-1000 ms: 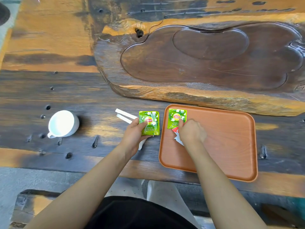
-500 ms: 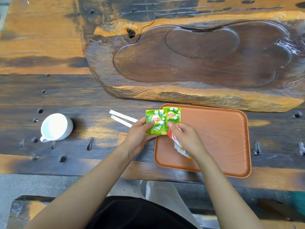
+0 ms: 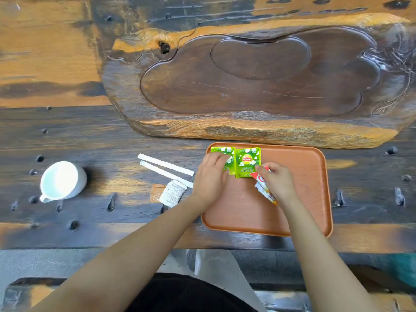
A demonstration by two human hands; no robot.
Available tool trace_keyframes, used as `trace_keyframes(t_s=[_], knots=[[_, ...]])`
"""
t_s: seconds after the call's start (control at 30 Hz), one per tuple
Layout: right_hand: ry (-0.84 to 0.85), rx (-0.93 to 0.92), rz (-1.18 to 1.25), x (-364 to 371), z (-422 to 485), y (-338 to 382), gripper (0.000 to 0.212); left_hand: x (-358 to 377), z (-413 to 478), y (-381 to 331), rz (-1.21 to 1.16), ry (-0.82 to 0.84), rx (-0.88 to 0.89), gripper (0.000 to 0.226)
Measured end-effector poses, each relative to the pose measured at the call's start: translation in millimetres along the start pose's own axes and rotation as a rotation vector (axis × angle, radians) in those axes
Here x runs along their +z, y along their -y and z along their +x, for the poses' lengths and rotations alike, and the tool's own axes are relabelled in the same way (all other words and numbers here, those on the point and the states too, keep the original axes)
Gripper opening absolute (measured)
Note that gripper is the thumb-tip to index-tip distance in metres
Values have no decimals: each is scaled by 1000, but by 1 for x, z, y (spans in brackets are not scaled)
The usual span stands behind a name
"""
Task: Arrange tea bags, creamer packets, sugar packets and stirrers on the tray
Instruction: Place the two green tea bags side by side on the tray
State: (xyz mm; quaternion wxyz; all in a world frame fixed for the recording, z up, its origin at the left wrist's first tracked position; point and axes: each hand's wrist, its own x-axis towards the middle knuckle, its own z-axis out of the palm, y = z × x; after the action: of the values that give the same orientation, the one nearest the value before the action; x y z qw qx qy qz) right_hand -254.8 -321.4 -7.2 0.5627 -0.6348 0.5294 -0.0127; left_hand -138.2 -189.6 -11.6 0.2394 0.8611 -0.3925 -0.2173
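Note:
An orange-brown tray (image 3: 304, 199) lies at the table's near edge. Two green Lipton tea bags sit side by side in its far left corner. My left hand (image 3: 210, 176) covers and grips the left tea bag (image 3: 222, 150). The right tea bag (image 3: 247, 162) lies face up, touched by a fingertip of my right hand (image 3: 278, 182), which is closed on a red-and-white packet (image 3: 264, 188) over the tray. Left of the tray on the table lie two white wrapped stirrers (image 3: 166, 164), a white packet (image 3: 173, 192) and a brown packet (image 3: 156, 192).
A white cup (image 3: 62, 181) stands on the table at the left. A large carved wooden slab (image 3: 247, 86) with a hollowed top fills the space behind the tray. The dark table top has several holes and notches. The table's front edge runs just below the tray.
My left hand has carried its tea bag from the table onto the tray, next to the other tea bag. This uncovered the white and brown packets. My right hand shifted slightly right.

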Motion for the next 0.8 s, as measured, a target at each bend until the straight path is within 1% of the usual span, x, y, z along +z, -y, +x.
trace_keyframes(t_s=[0.13, 0.3, 0.5, 0.8], knots=[[-15, -14, -210, 3, 10, 1, 21, 6, 3, 5, 65, 14, 6, 40], [-53, 31, -443, 9, 14, 5, 25, 6, 4, 6, 75, 11, 27, 38], [-137, 5, -631, 11, 16, 12, 29, 4, 5, 8, 80, 39, 21, 39], [-133, -27, -773, 17, 14, 17, 31, 3, 6, 6, 94, 58, 12, 40]])
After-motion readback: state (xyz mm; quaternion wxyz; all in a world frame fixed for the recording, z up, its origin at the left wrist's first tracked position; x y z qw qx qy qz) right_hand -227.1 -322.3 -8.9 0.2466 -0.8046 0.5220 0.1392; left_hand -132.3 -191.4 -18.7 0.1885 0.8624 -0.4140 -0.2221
